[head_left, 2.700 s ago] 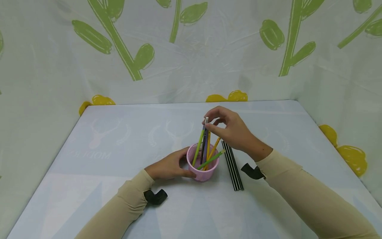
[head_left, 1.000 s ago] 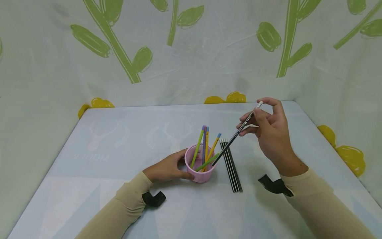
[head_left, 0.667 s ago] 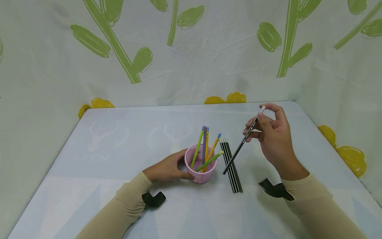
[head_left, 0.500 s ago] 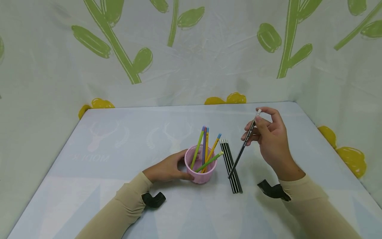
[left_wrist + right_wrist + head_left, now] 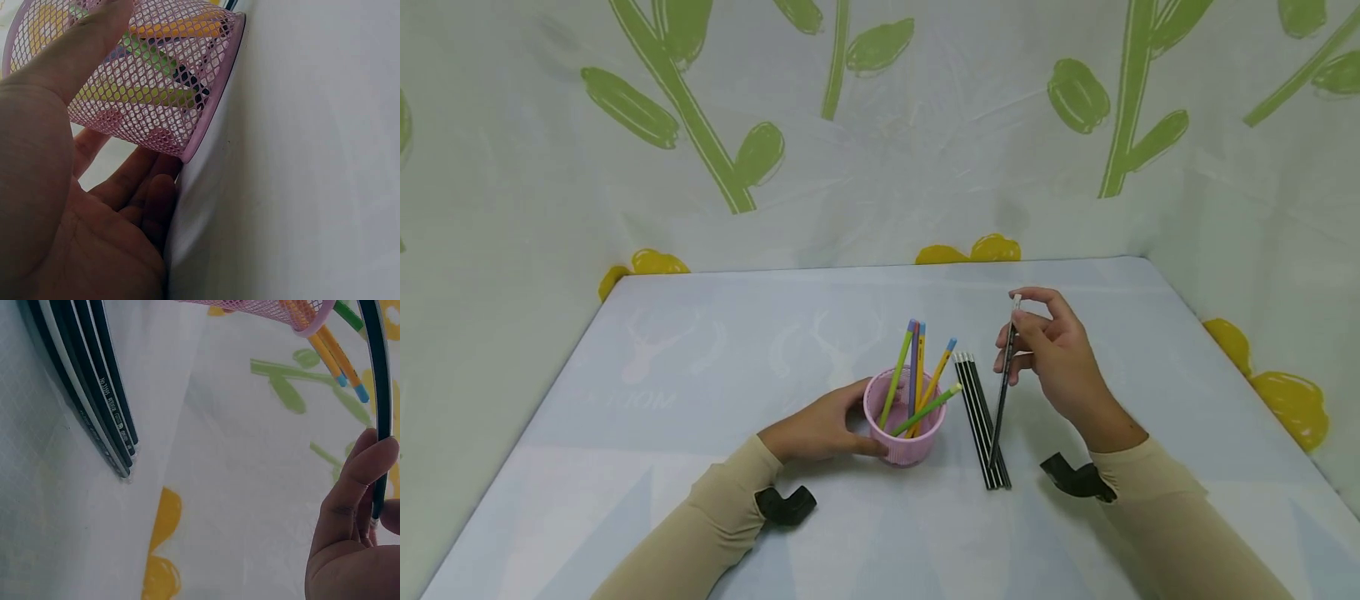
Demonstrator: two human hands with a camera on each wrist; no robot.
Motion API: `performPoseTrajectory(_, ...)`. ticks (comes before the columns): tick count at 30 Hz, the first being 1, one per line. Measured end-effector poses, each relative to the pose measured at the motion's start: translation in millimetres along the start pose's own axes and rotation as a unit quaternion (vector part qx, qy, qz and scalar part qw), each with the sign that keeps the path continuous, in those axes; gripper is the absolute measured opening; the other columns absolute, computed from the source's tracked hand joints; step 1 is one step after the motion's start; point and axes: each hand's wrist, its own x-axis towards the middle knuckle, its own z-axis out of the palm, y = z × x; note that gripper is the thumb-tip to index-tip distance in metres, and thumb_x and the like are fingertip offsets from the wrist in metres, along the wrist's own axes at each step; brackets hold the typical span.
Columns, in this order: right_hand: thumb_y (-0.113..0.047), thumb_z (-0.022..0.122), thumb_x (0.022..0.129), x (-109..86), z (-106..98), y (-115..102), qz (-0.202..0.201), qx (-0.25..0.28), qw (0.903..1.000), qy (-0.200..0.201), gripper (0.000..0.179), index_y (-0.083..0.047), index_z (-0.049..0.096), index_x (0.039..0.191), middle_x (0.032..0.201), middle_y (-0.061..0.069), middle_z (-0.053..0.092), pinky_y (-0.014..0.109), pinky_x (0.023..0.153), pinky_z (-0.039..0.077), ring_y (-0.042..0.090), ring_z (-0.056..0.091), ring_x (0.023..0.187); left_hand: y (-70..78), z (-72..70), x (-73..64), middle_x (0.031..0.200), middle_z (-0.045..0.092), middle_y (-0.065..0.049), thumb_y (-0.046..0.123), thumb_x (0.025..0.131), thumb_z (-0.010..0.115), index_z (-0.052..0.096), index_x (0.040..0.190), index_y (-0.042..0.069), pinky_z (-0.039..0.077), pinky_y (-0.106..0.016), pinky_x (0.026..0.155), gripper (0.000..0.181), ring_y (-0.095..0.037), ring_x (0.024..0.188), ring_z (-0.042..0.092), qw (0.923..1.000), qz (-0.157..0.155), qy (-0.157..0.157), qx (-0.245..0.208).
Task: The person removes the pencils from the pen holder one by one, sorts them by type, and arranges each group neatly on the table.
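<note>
My left hand (image 5: 820, 427) holds a pink mesh pencil cup (image 5: 906, 451), thumb on the near side and fingers round the far side. In the left wrist view the thumb lies across the cup's mesh (image 5: 147, 119). Several coloured pencils (image 5: 895, 387) in yellow, green and purple lean in the cup. My right hand (image 5: 1060, 371) pinches a black pencil (image 5: 1005, 375) near its pale top end, between thumb and fingers. This pencil hangs nearly upright, its lower end over a row of black pencils (image 5: 976, 421) lying side by side right of the cup.
A pale patterned tabletop (image 5: 700, 358) lies under everything. Behind and beside it hangs a white curtain (image 5: 880, 183) printed with green stems and yellow shapes. Dark straps (image 5: 786, 506) sit at both wrists.
My right hand has drawn the black pencil out of the cup and carried it right, then back slightly left and down over the row. The left hand stays on the cup.
</note>
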Motion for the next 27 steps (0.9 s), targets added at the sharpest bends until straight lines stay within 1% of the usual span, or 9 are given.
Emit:
performPoseTrajectory(8, -0.026, 0.048, 0.107, 3.0, -3.1, 12.1, 0.05, -0.035, 0.9977, -0.03, 0.028, -0.021, 0.044, 0.134, 0.084, 0.008, 0.063, 0.03, 0.054, 0.056, 0.023, 0.068, 0.063, 0.0, -0.2, 1.1, 0.145, 0.051, 0.014, 0.027, 0.077, 0.086, 0.044, 0.146, 0.034, 0.025, -0.044, 0.122, 0.081, -0.01, 0.141, 0.041, 1.0, 0.002, -0.001, -0.003)
performPoseTrajectory(14, -0.02, 0.046, 0.107, 5.1, -7.4, 22.6, 0.101, -0.055, 0.9921, -0.049, 0.031, -0.02, 0.042, 0.138, 0.09, 0.011, 0.064, 0.032, 0.058, 0.058, 0.023, 0.068, 0.068, 0.4, 1.0, -0.2, 0.145, 0.051, 0.012, 0.027, 0.077, 0.086, 0.044, 0.147, 0.032, 0.025, -0.047, 0.122, 0.081, -0.012, 0.142, 0.04, 1.0, 0.004, -0.001, -0.008)
performPoseTrajectory(16, -0.018, 0.046, 0.106, 6.4, -9.0, 26.2, 0.114, -0.065, 0.9896, -0.058, 0.034, -0.019, 0.04, 0.14, 0.094, 0.015, 0.064, 0.032, 0.059, 0.058, 0.024, 0.068, 0.07, 0.3, 1.4, -0.5, 0.145, 0.051, 0.013, 0.028, 0.077, 0.086, 0.044, 0.147, 0.031, 0.025, -0.046, 0.122, 0.082, -0.012, 0.142, 0.04, 1.0, 0.004, 0.001, -0.009)
performPoseTrajectory(21, -0.013, 0.047, 0.104, 9.7, -12.1, 34.3, 0.136, -0.09, 0.9844, -0.067, 0.043, -0.014, 0.038, 0.146, 0.105, 0.029, 0.061, 0.034, 0.061, 0.058, 0.024, 0.068, 0.073, -0.6, 1.8, 0.0, 0.146, 0.051, 0.014, 0.027, 0.077, 0.087, 0.044, 0.148, 0.03, 0.024, -0.045, 0.122, 0.083, -0.011, 0.142, 0.039, 0.9999, 0.003, 0.003, -0.01)
performPoseTrajectory(23, -0.012, 0.049, 0.103, 10.8, -13.0, 36.8, 0.142, -0.098, 0.9824, -0.071, 0.047, -0.012, 0.036, 0.148, 0.106, 0.03, 0.061, 0.034, 0.062, 0.059, 0.023, 0.068, 0.075, -0.5, 1.7, 0.0, 0.146, 0.05, 0.013, 0.027, 0.077, 0.086, 0.043, 0.149, 0.029, 0.024, -0.046, 0.123, 0.084, -0.012, 0.143, 0.039, 0.9999, 0.005, 0.002, -0.009)
performPoseTrajectory(27, -0.011, 0.052, 0.101, 12.7, -15.1, 40.7, 0.156, -0.108, 0.9786, -0.081, 0.053, -0.01, 0.034, 0.15, 0.105, 0.028, 0.061, 0.034, 0.063, 0.059, 0.024, 0.068, 0.077, 0.5, 1.2, 1.1, 0.148, 0.05, 0.012, 0.027, 0.077, 0.086, 0.042, 0.15, 0.029, 0.024, -0.045, 0.123, 0.085, -0.012, 0.144, 0.038, 1.0, 0.001, 0.002, -0.008)
